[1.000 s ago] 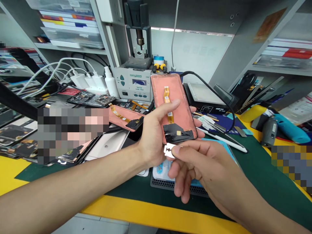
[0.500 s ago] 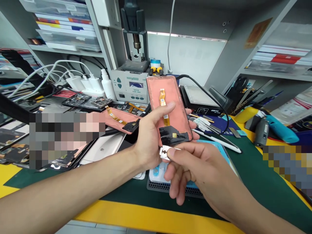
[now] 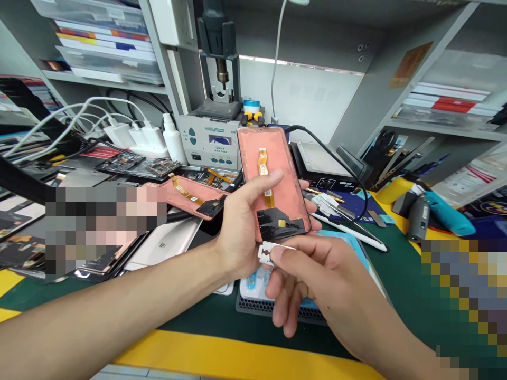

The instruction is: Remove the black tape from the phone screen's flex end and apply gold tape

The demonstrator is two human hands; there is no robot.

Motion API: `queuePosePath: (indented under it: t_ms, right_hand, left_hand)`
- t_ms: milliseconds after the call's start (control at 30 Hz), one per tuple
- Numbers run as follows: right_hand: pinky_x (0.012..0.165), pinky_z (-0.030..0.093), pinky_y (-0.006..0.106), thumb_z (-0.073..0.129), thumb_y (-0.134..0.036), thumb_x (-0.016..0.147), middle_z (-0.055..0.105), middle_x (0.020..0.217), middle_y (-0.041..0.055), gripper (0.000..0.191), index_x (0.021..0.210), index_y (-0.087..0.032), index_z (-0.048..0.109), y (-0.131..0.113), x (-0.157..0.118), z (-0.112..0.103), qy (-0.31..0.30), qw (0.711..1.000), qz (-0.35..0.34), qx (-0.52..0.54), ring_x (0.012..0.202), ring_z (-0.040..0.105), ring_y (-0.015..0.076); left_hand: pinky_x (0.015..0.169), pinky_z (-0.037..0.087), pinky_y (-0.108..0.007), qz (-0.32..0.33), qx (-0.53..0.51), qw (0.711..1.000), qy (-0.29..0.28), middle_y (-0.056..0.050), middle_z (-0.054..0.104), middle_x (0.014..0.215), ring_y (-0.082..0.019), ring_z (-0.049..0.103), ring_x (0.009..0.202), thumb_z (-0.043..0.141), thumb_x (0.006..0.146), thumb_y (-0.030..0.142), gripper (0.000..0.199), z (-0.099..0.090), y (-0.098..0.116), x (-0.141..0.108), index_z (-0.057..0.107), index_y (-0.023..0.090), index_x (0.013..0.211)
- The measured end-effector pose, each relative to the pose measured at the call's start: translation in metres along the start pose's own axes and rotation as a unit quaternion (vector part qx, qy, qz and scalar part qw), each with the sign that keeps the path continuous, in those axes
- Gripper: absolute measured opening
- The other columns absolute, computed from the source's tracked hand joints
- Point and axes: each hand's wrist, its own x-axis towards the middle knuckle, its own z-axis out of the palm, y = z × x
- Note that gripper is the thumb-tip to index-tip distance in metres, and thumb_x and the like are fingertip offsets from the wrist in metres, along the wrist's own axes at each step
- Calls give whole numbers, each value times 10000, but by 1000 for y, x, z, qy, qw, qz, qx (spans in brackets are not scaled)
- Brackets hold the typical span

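Note:
A phone screen panel (image 3: 277, 153) with a copper-coloured back, an orange flex cable (image 3: 269, 197) and black film at its lower end is held up in my left hand (image 3: 241, 221). My left thumb presses on its back while the fingers wrap behind its right edge. Just below the panel's bottom edge, my right hand (image 3: 317, 269) pinches a razor blade (image 3: 268, 253) between thumb and forefinger. The other right fingers curl loosely beneath. Whether the blade touches the panel I cannot tell.
A second copper-backed panel (image 3: 190, 192) lies to the left, by a white phone (image 3: 168, 240). Behind stands a soldering station (image 3: 209, 140). A black box (image 3: 325, 169) with a cable is at the right, near a white-handled tool (image 3: 352, 232). Under my hands sits a perforated tray (image 3: 257, 306).
The view has shifted slightly. The razor blade sits a little lower against the panel, and both hands keep their grips.

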Motion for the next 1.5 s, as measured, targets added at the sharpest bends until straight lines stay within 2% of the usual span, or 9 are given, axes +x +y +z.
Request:
queuePosePath:
  t_ms: [167, 467, 700, 933, 1500]
  right_hand:
    - [398, 492, 206, 652, -423, 851, 633, 491, 23, 353, 623, -155, 630, 0, 2, 0, -4, 1000, -9, 17, 404, 587, 122]
    - [413, 509, 210, 655, -424, 859, 644, 518, 28, 358, 630, -148, 648, 0, 3, -1, -17, 1000, -8, 10, 424, 598, 121]
    - [416, 503, 210, 641, -472, 883, 652, 508, 44, 405, 630, -156, 665, 3, 2, -6, -29, 1000, -2, 4, 420, 603, 129]
    - [422, 492, 208, 615, -456, 904, 663, 506, 50, 405, 638, -155, 671, 2, 3, -6, -32, 999, 3, -8, 416, 606, 127]
    - [437, 483, 227, 613, -487, 899, 671, 521, 58, 419, 640, -163, 675, 4, 0, -7, -31, 999, 9, -17, 429, 608, 137]
  left_hand:
    - [637, 578, -350, 0, 4, 1000, -1, -126, 745, 839, -250, 722, 687, 599, 867, 466, 381, -1, 0, 0, 694, 128, 1015]
    - [644, 570, -314, -11, -18, 1000, 2, -87, 713, 772, -211, 702, 649, 600, 853, 442, 342, 1, 1, -1, 700, 133, 962]
    - [659, 583, -345, -13, -14, 1000, -11, -112, 745, 815, -265, 740, 711, 613, 831, 456, 358, -2, 0, 2, 698, 136, 968]
    - [676, 580, -345, -14, -1, 1000, 6, -110, 729, 808, -238, 720, 685, 592, 840, 460, 359, -1, 1, 1, 706, 139, 954]
    - [664, 573, -329, -14, -8, 1000, 3, -83, 698, 756, -214, 692, 653, 608, 821, 458, 341, 0, 0, 2, 699, 146, 925]
